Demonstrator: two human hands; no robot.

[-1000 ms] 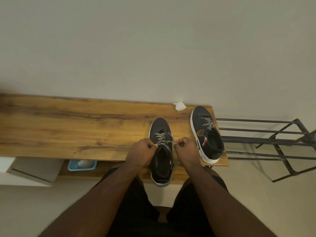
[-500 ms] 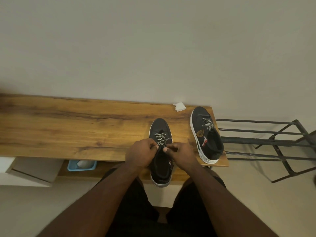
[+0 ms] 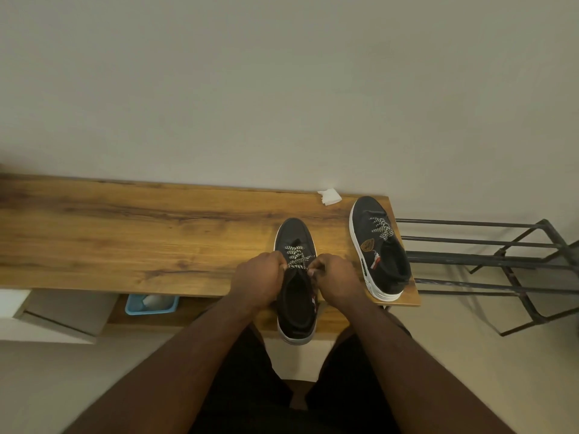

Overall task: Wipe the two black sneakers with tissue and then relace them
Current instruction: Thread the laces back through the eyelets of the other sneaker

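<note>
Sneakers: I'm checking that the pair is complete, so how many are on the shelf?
2. One sneaker lies between both hands at the front edge; the other sneaker sits at the shelf's right end.

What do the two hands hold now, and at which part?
Both the left hand and the right hand pinch the black-and-white lace of the near sneaker, at its strands beside the upper eyelets, one side each.

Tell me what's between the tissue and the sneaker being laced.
In the head view, only bare wooden bench top lies between the tissue and the sneaker being laced.
</note>
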